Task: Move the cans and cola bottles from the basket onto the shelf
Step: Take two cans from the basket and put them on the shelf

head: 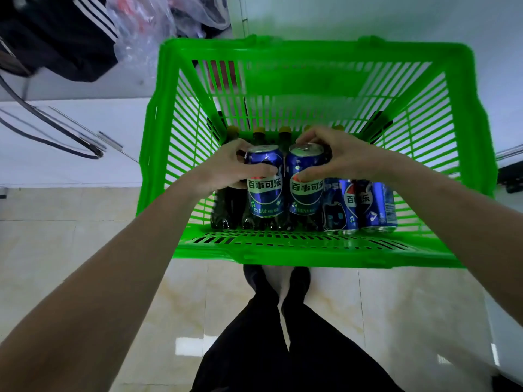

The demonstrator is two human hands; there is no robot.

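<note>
While the left hand (pixel 226 168) and right hand (pixel 336 157) each wrapped a blue can (pixel 265 182) mid-frame in the green basket (pixel 311 253), cans judged rigid, smooth, moderately heavy; mid-body grip best.

Four blue cans carry readable print. The can in the left hand (pixel 226 168) (pixel 265 188) shows the Chinese wording 百事可乐 in white across a band on its front, with smaller lines below too blurred to read. The can in the right hand (pixel 339 157) (pixel 305 182) bears the same 百事可乐. Against the basket's near wall, the third can (pixel 339 205) shows "psi", part of "Pepsi", and 百; the fourth can (pixel 376 206) shows 乐 and a barcode.
</note>
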